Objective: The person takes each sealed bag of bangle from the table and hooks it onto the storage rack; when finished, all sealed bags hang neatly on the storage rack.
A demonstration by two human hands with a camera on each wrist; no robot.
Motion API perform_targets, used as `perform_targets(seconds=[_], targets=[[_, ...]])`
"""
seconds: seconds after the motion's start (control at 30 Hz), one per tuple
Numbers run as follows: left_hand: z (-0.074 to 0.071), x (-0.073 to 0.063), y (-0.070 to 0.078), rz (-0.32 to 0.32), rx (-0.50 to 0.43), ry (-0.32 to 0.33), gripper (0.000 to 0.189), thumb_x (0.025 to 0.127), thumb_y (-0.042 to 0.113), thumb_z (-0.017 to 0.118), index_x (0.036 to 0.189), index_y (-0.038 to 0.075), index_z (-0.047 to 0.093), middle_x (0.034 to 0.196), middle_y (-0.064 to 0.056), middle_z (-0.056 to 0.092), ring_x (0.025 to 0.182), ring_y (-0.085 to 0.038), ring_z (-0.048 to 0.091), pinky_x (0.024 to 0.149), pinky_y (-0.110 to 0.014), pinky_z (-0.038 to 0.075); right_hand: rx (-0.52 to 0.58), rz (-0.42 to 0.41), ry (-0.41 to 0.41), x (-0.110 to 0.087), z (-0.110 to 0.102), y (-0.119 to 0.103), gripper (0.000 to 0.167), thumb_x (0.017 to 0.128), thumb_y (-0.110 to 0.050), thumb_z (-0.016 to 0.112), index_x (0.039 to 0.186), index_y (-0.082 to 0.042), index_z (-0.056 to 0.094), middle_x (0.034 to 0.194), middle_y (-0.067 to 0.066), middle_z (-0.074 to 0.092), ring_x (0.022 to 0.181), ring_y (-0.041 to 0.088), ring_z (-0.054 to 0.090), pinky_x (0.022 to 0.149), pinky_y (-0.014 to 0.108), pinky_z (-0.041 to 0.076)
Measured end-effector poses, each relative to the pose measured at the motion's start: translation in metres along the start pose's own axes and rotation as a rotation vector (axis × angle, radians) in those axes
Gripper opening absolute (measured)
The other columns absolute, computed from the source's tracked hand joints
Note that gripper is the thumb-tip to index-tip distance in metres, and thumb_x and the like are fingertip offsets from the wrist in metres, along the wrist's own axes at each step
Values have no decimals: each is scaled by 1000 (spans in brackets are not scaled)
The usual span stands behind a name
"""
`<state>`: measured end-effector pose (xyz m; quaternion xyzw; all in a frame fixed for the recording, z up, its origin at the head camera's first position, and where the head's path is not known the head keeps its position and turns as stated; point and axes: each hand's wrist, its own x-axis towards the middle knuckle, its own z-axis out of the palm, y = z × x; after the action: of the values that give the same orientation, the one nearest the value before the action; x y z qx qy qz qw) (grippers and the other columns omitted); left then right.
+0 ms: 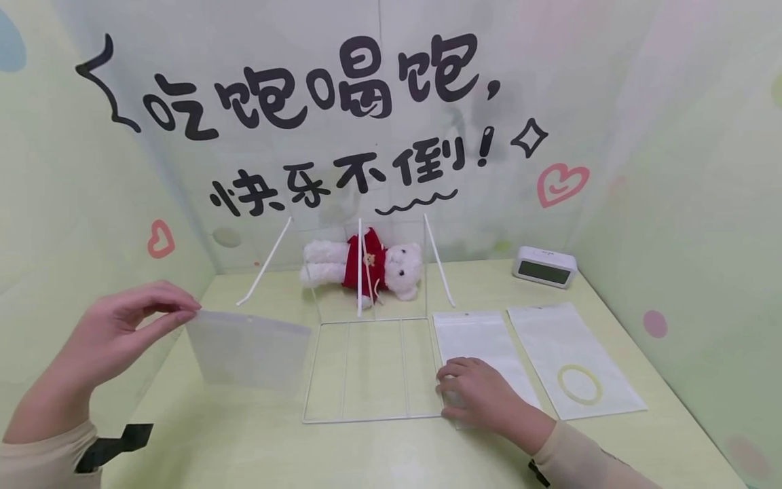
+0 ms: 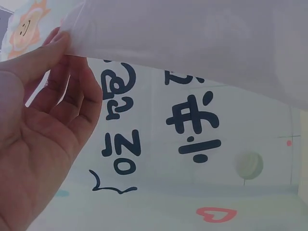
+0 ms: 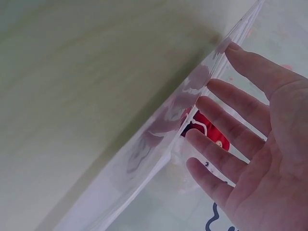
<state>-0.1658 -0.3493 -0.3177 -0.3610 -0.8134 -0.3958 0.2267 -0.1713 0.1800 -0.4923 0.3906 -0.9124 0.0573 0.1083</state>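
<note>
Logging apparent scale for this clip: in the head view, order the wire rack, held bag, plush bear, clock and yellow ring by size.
1. Wire rack
2. Held bag and plush bear: look alike; the bag is nearer the camera, so unranked
3. Clock
4. Yellow ring

Left bag (image 1: 247,353) looks thin, smooth, translucent plastic; inner right bag (image 1: 473,336), glossy plastic; outer right bag (image 1: 559,346), whitish plastic, slight sheen; wire rack (image 1: 403,367), white-coated metal; far toy bear (image 1: 403,268), fluffy plush, red cloth garment (image 1: 379,251); clock (image 1: 546,258), smooth white plastic; tabletop (image 1: 293,455), smooth; backdrop (image 1: 672,204), matt, cloth-like.
</note>
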Motion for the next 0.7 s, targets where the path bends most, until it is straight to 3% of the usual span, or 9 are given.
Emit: perform_targets(seconds=[0.17, 0.4, 0.7], targets=[[-8, 10, 7, 40, -57, -3, 37, 73, -33, 69, 101, -10, 73, 98, -8, 74, 95, -10, 67, 89, -12, 54, -6, 11, -17, 0, 0, -1, 29, 78, -40, 86, 100, -22, 80, 115, -5, 74, 114, 22, 66, 98, 43, 56], [-15, 21, 21, 111, -265, -15, 23, 79, -27, 69, 101, -19, 69, 102, -15, 74, 100, -16, 68, 94, -15, 55, -5, 17, -32, 2, 0, -1, 29, 79, -41, 86, 101, -23, 80, 116, -5, 74, 117, 22, 65, 100, 44, 56], [-15, 36, 39, 169, -355, 4, 17, 86, -13, 73, 100, -22, 68, 102, -17, 74, 102, -19, 67, 94, -17, 56, -13, 7, -6, 1, 1, -2, 29, 77, -41, 86, 99, -23, 80, 114, -5, 73, 114, 22, 66, 97, 43, 56]])
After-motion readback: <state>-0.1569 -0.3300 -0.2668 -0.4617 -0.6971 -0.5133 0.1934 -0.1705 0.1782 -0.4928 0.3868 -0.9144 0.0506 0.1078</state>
